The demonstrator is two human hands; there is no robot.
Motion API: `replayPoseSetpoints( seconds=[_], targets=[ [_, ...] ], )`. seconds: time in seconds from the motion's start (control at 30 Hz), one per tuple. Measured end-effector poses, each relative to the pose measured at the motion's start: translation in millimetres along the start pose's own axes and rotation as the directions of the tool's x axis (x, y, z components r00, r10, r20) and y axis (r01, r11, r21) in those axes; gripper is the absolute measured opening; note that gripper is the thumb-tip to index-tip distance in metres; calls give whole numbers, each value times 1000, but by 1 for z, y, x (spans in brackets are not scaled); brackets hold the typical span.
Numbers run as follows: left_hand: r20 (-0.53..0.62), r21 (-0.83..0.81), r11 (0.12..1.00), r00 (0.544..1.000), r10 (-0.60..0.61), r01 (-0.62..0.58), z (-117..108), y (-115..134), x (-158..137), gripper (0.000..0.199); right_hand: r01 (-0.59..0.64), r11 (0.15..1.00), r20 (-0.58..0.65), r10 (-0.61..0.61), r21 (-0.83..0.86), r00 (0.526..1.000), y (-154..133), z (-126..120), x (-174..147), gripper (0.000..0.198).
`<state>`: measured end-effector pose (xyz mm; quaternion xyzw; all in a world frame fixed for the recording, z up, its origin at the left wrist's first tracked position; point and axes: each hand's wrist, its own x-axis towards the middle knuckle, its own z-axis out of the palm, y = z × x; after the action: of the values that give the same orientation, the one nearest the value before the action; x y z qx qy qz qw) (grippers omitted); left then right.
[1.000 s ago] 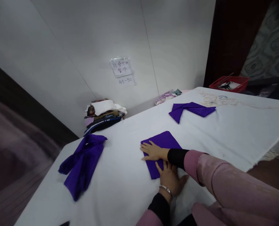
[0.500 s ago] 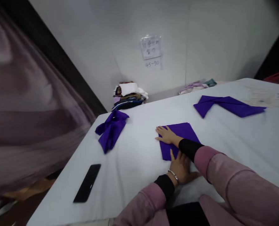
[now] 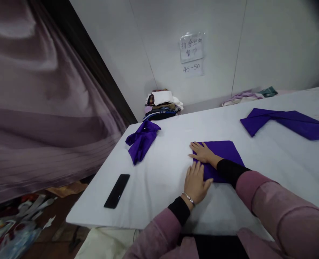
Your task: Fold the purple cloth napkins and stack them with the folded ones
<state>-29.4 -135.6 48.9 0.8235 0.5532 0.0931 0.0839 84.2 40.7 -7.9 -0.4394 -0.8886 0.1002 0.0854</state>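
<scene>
While the folded purple cloth [image 3: 221, 158] lies flat on the white table [image 3: 165, 180], the right hand [image 3: 202, 153] rests open, palm down, on its left edge, and the left hand [image 3: 195, 183], fingers spread, presses flat at the cloth's near corner. A crumpled purple cloth [image 3: 142, 140] lies at ten o'clock, a black phone [image 3: 116, 186] at nine.

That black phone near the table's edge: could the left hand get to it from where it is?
Probably yes: the left hand lies flat on bare white tablecloth, with nothing between it and the phone.
</scene>
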Motion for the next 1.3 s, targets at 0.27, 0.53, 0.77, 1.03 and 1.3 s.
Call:
replayPoseSetpoints(
  seconds=[0.27, 0.53, 0.77, 1.03, 1.3],
  targets=[
    [131, 52, 999, 991, 1, -8, 18, -7, -39, 77, -1, 1000, 4, 1, 5, 1000, 1, 2, 0, 77],
    [38, -55, 997, 998, -49, 51, 6, -8, -55, 59, 18, 1000, -15, -19, -22, 1000, 3, 4, 1, 77],
    [19, 26, 999, 999, -38, 38, 8, -13, -25, 74, 15, 1000, -17, -15, -25, 1000, 3, 3, 1, 76],
    [89, 7, 1000, 996, -8, 7, 19, -22, -54, 79, 10, 1000, -24, -10, -15, 1000, 2, 4, 1, 76],
    [-95, -90, 995, 995, 33, -42, -7, -36, -34, 33, 10, 1000, -30, -10, 16, 1000, -4, -6, 1, 75]
  ],
)
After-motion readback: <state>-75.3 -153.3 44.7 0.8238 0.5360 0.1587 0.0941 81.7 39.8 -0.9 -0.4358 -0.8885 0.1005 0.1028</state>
